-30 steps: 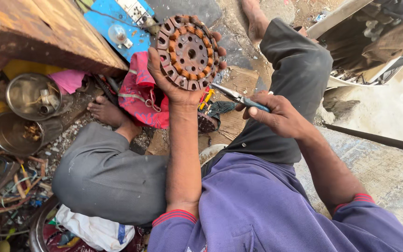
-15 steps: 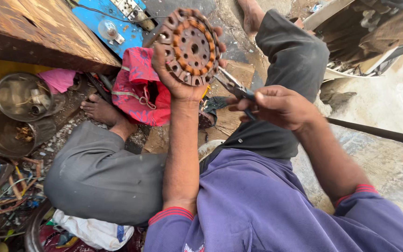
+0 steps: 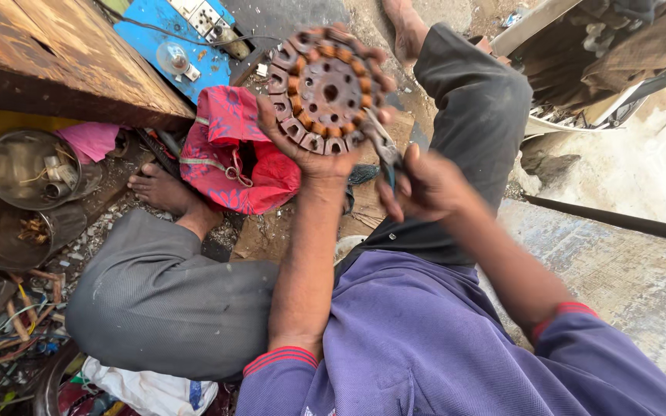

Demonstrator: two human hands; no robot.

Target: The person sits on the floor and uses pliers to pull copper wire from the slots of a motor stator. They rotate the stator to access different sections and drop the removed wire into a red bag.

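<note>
Far left: two steel bowls (image 3: 31, 168) on the floor with small scrap bits inside, tangled wires (image 3: 5, 323) below them. Wooden table (image 3: 55, 62) top left, its edge over the bowls. Blue switchboard (image 3: 183, 46) lies just past the table, cable running off it. Bare foot (image 3: 159, 189) on gravel, beside a red cloth bag (image 3: 233, 158).

Centre: stator (image 3: 327, 91), a round rusty disc with copper-wound poles around the rim and a hole in the hub, is held up off the floor, face toward the camera, above the bag and the lap. Left hand (image 3: 310, 150) grips it from below: palm under the lower rim, thumb on the left edge, fingers wrapped behind.

Right of that: right hand (image 3: 425, 185) is clenched around the handles of pliers (image 3: 383, 150). The pliers' nose touches the stator's lower right rim. Can't tell whether the nose pinches wire or just rests on it; that part is blurred.

Person sits cross-legged, grey trousers, purple shirt with red cuff stripes. Right knee (image 3: 475, 100) raised behind the right hand.

Far right: grey slab (image 3: 626, 270), dark clutter (image 3: 618, 54) above it; can't tell what it is.
</note>
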